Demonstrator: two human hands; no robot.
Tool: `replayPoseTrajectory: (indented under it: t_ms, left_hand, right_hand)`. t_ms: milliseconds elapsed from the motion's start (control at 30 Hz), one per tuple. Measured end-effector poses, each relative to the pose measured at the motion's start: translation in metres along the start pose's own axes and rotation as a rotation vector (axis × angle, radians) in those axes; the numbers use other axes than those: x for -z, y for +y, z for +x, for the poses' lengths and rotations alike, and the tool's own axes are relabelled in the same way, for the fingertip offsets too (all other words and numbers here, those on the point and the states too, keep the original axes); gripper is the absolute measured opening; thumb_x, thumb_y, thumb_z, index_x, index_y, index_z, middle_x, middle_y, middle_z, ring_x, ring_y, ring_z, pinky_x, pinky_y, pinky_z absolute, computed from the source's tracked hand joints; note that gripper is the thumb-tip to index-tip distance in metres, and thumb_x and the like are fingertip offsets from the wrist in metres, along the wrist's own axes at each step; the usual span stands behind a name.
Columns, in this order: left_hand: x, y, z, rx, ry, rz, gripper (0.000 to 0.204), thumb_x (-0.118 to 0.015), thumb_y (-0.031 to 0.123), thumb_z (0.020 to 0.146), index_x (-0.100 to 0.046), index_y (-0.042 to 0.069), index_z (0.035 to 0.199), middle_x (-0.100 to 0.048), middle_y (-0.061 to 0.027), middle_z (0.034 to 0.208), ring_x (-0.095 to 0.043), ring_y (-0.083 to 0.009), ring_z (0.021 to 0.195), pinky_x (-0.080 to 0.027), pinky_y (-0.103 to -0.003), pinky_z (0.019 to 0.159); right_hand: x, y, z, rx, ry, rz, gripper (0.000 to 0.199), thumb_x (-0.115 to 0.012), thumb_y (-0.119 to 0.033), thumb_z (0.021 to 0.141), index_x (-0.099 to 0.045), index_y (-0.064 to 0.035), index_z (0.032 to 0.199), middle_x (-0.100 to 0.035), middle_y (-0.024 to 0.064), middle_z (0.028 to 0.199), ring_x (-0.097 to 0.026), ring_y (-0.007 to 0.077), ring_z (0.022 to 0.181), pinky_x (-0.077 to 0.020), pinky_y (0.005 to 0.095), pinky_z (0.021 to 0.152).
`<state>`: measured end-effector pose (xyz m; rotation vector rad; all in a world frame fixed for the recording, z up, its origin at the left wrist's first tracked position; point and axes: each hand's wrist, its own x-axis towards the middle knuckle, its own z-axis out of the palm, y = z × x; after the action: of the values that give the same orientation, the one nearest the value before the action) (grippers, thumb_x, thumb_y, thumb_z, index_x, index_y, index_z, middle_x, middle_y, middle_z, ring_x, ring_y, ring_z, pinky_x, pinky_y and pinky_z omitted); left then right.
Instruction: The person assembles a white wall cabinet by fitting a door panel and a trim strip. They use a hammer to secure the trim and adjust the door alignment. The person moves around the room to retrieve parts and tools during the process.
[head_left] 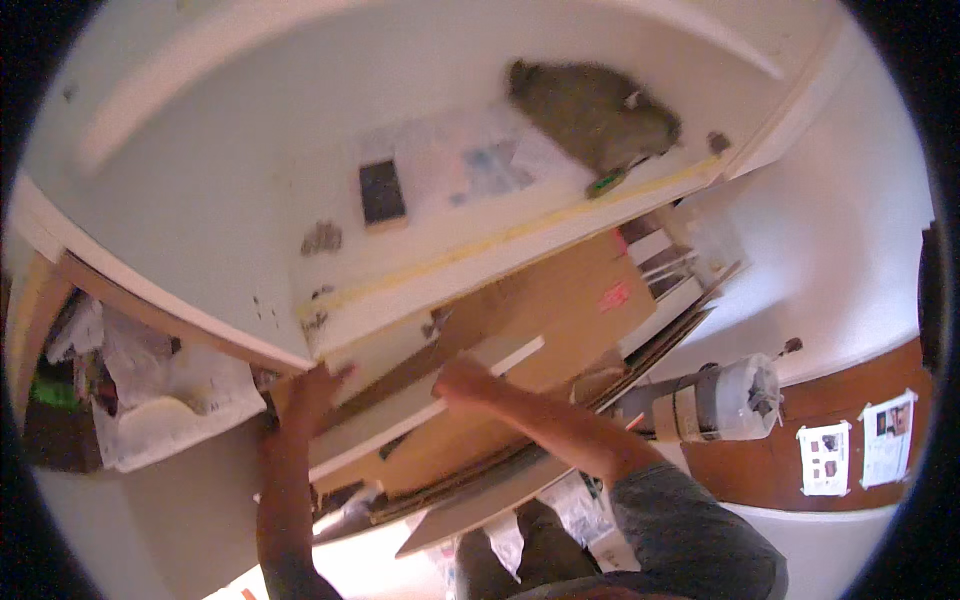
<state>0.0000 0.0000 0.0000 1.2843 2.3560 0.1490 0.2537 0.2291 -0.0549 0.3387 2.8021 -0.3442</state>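
Observation:
My left hand [312, 398] is by the corner of the white frame, at the left end of a long white board [400, 428]. Its fingers look stretched out and apart, though blurred. Further right, my right hand [462, 384] is closed at the board's far edge, apparently gripping it. What lies under its fingers is hidden. The board slants up to the right above a brown cardboard sheet [560, 300].
A pale ledge ahead bears a dark rectangular block [381, 193] and an olive cloth bag [595, 115]. An open compartment at left holds papers and plastic [170, 400]. A clear cylindrical container [715, 400] lies at right, near sheets [825, 458] taped to a brown surface.

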Motion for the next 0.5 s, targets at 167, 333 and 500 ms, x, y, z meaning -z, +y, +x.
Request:
replayPoseTrajectory:
  t_ms: [167,333,500]
  left_hand:
    - [-0.003,0.074,-0.018,-0.309,0.057,0.062,0.078,-0.085,0.054,0.069,-0.064,0.006,0.127,-0.068,-0.0181,0.123,-0.063,-0.0363,0.117,-0.047,-0.051,0.1]
    - [-0.082,0.046,-0.019,-0.194,0.201,0.18,0.046,-0.081,0.038,0.077,-0.068,0.013,0.114,-0.07,-0.01,0.111,-0.066,-0.0283,0.107,-0.053,-0.047,0.088]
    - [-0.104,0.029,-0.018,-0.26,0.332,0.162,0.037,-0.08,0.031,0.078,-0.07,0.014,0.109,-0.072,-0.0094,0.103,-0.069,-0.0294,0.098,-0.054,-0.047,0.084]
  right_hand:
    - [0.03,0.006,0.0,-0.041,-0.054,-0.056,0.029,-0.072,-0.018,0.07,-0.077,-0.0154,0.098,-0.073,0.0134,0.094,-0.07,0.0368,0.093,-0.0556,0.0504,0.082]
    - [0.011,0.003,0.0,-0.029,-0.076,0.019,0.029,-0.073,-0.023,0.073,-0.076,-0.0126,0.1,-0.073,0.0158,0.093,-0.07,0.0372,0.092,-0.0551,0.0515,0.083]
    - [-0.013,-0.003,-0.013,0.012,0.174,-0.07,0.025,-0.072,-0.025,0.077,-0.073,-0.0107,0.098,-0.073,0.014,0.092,-0.071,0.0371,0.093,-0.0555,0.0523,0.082]
